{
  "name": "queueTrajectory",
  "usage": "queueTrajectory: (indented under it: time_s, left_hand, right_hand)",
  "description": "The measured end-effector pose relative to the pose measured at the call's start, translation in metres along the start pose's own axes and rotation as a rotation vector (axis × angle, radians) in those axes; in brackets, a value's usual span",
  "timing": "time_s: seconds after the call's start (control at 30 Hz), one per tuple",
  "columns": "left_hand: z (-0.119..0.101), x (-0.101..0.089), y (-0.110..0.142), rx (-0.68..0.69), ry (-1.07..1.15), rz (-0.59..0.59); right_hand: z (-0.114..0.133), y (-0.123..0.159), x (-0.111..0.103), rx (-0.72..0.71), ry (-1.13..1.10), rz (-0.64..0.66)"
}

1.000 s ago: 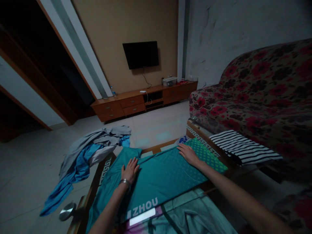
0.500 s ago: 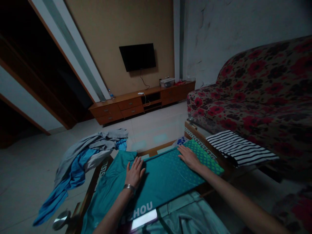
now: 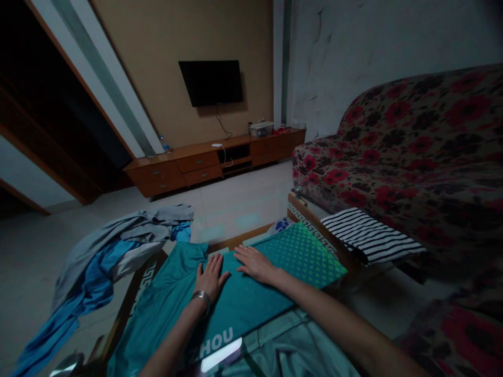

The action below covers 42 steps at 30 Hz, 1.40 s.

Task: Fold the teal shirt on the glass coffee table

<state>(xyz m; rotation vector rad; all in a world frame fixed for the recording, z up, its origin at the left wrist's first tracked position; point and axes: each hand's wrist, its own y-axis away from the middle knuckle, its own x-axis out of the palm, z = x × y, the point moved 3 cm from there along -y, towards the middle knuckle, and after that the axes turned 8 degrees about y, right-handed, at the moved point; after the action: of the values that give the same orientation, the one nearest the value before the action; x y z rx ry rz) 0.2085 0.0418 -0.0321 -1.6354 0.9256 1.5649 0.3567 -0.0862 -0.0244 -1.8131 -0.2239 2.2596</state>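
Observation:
A teal shirt [image 3: 251, 303] with white lettering lies spread on a low wooden-framed table [image 3: 310, 220]. My left hand [image 3: 210, 277] lies flat on the shirt near its far edge, fingers stretched out, a metal bracelet on the wrist. My right hand [image 3: 253, 263] rests flat on the same shirt just to the right, fingers apart and almost touching the left hand. The shirt's right end [image 3: 306, 254] has a green dotted pattern. Neither hand holds anything.
A heap of grey and blue clothes [image 3: 106, 251] hangs off the table's left corner. A folded black-and-white striped garment [image 3: 367, 235] lies on the right, beside a floral sofa [image 3: 412, 152]. A TV cabinet [image 3: 212, 159] and wall TV [image 3: 211, 82] stand across the tiled floor.
My right hand has slid left across the shirt from its right end until it lies next to my left hand. My left hand has barely moved. The view has shifted slightly.

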Motion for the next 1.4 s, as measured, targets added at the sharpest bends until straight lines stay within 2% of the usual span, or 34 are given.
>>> queueTrajectory:
  time_s: [0.1, 0.2, 0.3, 0.47, 0.57, 0.67, 0.77, 0.83, 0.93, 1.03, 1.13, 1.2, 1.27, 1.33, 1.4]
  left_hand:
    - [0.002, 0.003, -0.001, 0.007, -0.006, -0.008]
    - [0.002, 0.003, 0.000, 0.009, 0.002, -0.013]
    - [0.002, 0.001, 0.002, 0.010, 0.022, -0.020]
    - [0.003, 0.002, 0.004, 0.009, 0.072, -0.022]
    - [0.006, 0.004, 0.006, 0.009, 0.102, -0.032]
    - [0.008, 0.007, 0.009, 0.023, 0.137, -0.062]
    - [0.011, 0.009, 0.014, 0.059, 0.184, -0.078]
    - [0.012, 0.010, 0.017, 0.084, 0.219, -0.070]
    - [0.012, 0.010, 0.022, 0.096, 0.269, -0.058]
    - [0.011, 0.007, 0.028, 0.082, 0.288, -0.072]
    - [0.011, 0.001, 0.038, 0.045, 0.292, -0.104]
    - [0.015, -0.004, 0.052, 0.011, 0.291, -0.128]
    - [0.026, -0.009, 0.072, -0.022, 0.272, -0.150]
    - [0.044, -0.013, 0.098, -0.058, 0.233, -0.163]
    - [0.071, -0.015, 0.127, -0.122, 0.184, -0.157]
  right_hand:
    - [0.008, -0.010, 0.015, -0.042, 0.003, 0.005]
    - [-0.013, -0.006, 0.022, 0.027, 0.015, 0.006]
    - [-0.063, 0.014, 0.017, 0.163, 0.052, -0.007]
    - [-0.167, 0.056, -0.012, 0.471, 0.197, -0.024]
    - [-0.199, 0.071, -0.024, 0.588, 0.267, -0.014]
    - [-0.196, 0.075, -0.023, 0.627, 0.342, -0.070]
    - [-0.177, 0.077, -0.008, 0.491, 0.367, -0.098]
    - [-0.174, 0.084, 0.004, 0.401, 0.359, -0.081]
    - [-0.193, 0.102, 0.007, 0.396, 0.371, -0.088]
    - [-0.216, 0.117, -0.001, 0.471, 0.379, -0.134]
    - [-0.208, 0.133, -0.003, 0.462, 0.400, -0.252]
    - [-0.188, 0.149, 0.005, 0.365, 0.397, -0.285]
    - [-0.169, 0.170, 0.018, 0.274, 0.375, -0.259]
    - [-0.159, 0.192, 0.028, 0.249, 0.350, -0.233]
    - [-0.161, 0.212, 0.031, 0.269, 0.316, -0.235]
